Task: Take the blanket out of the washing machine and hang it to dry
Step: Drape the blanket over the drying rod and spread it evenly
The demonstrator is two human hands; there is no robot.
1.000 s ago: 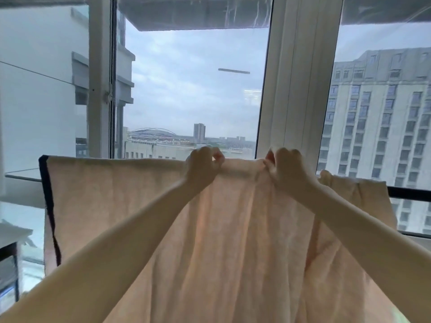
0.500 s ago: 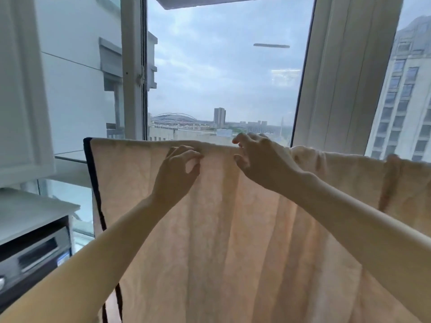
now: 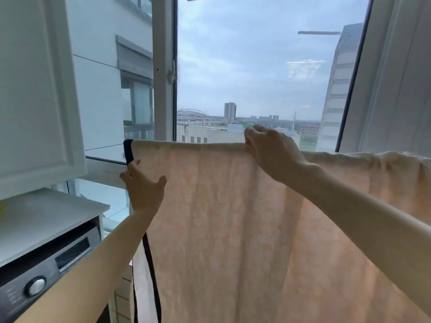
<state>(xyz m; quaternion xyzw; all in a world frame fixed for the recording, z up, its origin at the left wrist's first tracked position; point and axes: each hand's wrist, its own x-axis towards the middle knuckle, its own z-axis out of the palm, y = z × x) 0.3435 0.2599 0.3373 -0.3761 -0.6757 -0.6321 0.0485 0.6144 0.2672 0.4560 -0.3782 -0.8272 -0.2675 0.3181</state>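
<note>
A pale peach blanket (image 3: 233,217) with a dark trimmed edge hangs draped over a rail hidden under its top fold, in front of the window. My left hand (image 3: 143,190) grips the blanket's dark left edge just below the top corner. My right hand (image 3: 270,152) pinches the top fold near the middle. The blanket's right part stays bunched along the rail toward the right edge of view. The washing machine (image 3: 42,276) sits at the lower left, dark fronted with a round silver dial.
A white cabinet door (image 3: 37,89) hangs at the upper left above the white counter (image 3: 46,217) over the machine. A window frame post (image 3: 163,66) stands behind the blanket, and a wide white pillar (image 3: 396,78) at the right.
My left hand slid left along the top and down onto the dark edge. My right hand stays on the top fold. The view has turned left, so the washing machine shows more.
</note>
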